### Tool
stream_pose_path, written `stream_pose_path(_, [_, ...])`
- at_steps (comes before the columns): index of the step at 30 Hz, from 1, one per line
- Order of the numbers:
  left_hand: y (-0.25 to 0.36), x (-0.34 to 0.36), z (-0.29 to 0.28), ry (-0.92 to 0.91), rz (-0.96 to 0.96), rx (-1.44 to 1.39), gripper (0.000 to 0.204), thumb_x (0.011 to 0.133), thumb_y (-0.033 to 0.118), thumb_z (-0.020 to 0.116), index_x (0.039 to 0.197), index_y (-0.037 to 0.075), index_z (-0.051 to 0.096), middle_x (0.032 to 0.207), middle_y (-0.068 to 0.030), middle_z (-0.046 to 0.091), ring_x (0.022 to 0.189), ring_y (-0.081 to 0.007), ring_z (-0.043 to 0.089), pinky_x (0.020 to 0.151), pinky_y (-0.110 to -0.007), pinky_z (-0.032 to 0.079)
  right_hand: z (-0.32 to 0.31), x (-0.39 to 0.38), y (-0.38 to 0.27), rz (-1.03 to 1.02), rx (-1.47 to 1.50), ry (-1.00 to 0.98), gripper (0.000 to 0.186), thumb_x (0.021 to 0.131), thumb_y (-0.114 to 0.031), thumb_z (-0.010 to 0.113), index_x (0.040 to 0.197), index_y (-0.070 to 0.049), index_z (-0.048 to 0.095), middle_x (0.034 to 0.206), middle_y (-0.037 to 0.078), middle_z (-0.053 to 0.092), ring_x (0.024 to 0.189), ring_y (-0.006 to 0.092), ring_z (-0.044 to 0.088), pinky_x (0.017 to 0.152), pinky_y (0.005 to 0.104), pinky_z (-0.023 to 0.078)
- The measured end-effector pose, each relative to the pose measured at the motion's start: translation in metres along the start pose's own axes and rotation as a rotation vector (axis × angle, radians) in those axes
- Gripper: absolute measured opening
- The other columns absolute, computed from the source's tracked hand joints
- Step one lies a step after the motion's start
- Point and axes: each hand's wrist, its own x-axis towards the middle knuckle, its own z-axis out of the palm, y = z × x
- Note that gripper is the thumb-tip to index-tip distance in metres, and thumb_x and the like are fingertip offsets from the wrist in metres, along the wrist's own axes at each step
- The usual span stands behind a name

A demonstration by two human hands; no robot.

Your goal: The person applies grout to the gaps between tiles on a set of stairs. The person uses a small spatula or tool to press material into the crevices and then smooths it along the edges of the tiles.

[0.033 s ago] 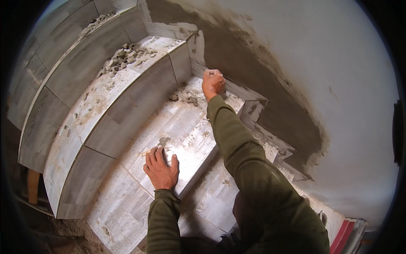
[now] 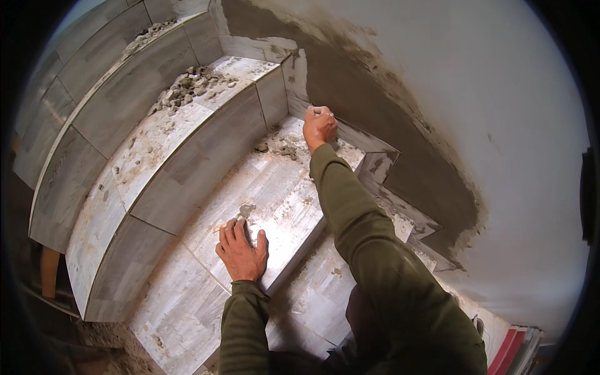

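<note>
My left hand (image 2: 242,251) rests on a grey wood-look tiled stair tread (image 2: 187,275), fingers spread, beside a small grey smear of mortar (image 2: 247,210). At the wall end of the same step, my right hand (image 2: 320,127) is closed in a fist against the tile skirting (image 2: 356,136). Whatever its curled fingers hold, if anything, is hidden. Crumbs of mortar (image 2: 287,152) lie on the tread just left of that hand, with pale dust around them. Both arms wear dark green sleeves.
Tiled steps rise to the upper left; a heap of mortar lumps (image 2: 187,87) sits on the one above. Dark plaster (image 2: 375,125) covers the wall along the stepped skirting. Lower steps (image 2: 312,294) drop away below my arms. Red and grey strips (image 2: 509,350) stand at the lower right.
The whole view has shifted very slightly; both hands keep their places on the step.
</note>
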Motion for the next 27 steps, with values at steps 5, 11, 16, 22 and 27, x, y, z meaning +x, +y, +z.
stream_pose_path(5, [-0.003, 0.001, -0.002, 0.002, -0.017, 0.012, 0.054, 0.083, 0.039, 0.06, 0.125, 0.006, 0.05, 0.134, -0.0129, 0.045, 0.131, -0.0319, 0.033, 0.104, -0.047, 0.023, -0.004, -0.003, -0.01, 0.036, -0.026, -0.034, 0.019, 0.079, -0.029, 0.064, 0.079, -0.011, 0.069, 0.087, 0.015, 0.069, 0.082, 0.037, 0.065, 0.071, 0.0472, 0.051])
stream_pose_path(11, [0.001, 0.0, -0.004, -0.008, -0.013, 0.001, 0.054, 0.084, 0.04, 0.06, 0.125, 0.006, 0.05, 0.134, -0.0131, 0.045, 0.132, -0.0306, 0.033, 0.105, -0.046, 0.023, -0.006, -0.002, -0.009, 0.049, -0.076, -0.03, 0.02, 0.08, -0.03, 0.065, 0.081, -0.01, 0.069, 0.087, 0.014, 0.068, 0.083, 0.037, 0.065, 0.072, 0.048, 0.051])
stream_pose_path(16, [0.002, 0.0, -0.003, -0.004, 0.001, 0.023, 0.054, 0.084, 0.04, 0.06, 0.125, 0.006, 0.05, 0.134, -0.0128, 0.045, 0.132, -0.0309, 0.033, 0.106, -0.046, 0.023, 0.0, 0.001, -0.004, 0.032, -0.035, 0.001, 0.02, 0.079, -0.03, 0.066, 0.079, -0.01, 0.068, 0.085, 0.014, 0.068, 0.082, 0.0364, 0.065, 0.072, 0.0477, 0.051])
stream_pose_path(22, [0.001, 0.0, -0.001, -0.011, -0.008, 0.037, 0.054, 0.084, 0.039, 0.06, 0.126, 0.006, 0.049, 0.135, -0.0126, 0.045, 0.132, -0.0316, 0.033, 0.106, -0.046, 0.023, 0.004, 0.001, 0.001, 0.018, -0.035, 0.008, 0.019, 0.08, -0.029, 0.066, 0.078, -0.01, 0.068, 0.086, 0.014, 0.068, 0.082, 0.0354, 0.065, 0.072, 0.0472, 0.051])
stream_pose_path(27, [0.0, 0.001, -0.001, -0.005, -0.007, 0.024, 0.055, 0.083, 0.038, 0.059, 0.126, 0.005, 0.05, 0.134, -0.013, 0.046, 0.132, -0.0323, 0.032, 0.104, -0.046, 0.023, 0.006, -0.001, 0.001, 0.002, -0.059, 0.03, 0.019, 0.08, -0.029, 0.065, 0.077, -0.01, 0.067, 0.085, 0.014, 0.068, 0.081, 0.0352, 0.065, 0.072, 0.0471, 0.051])
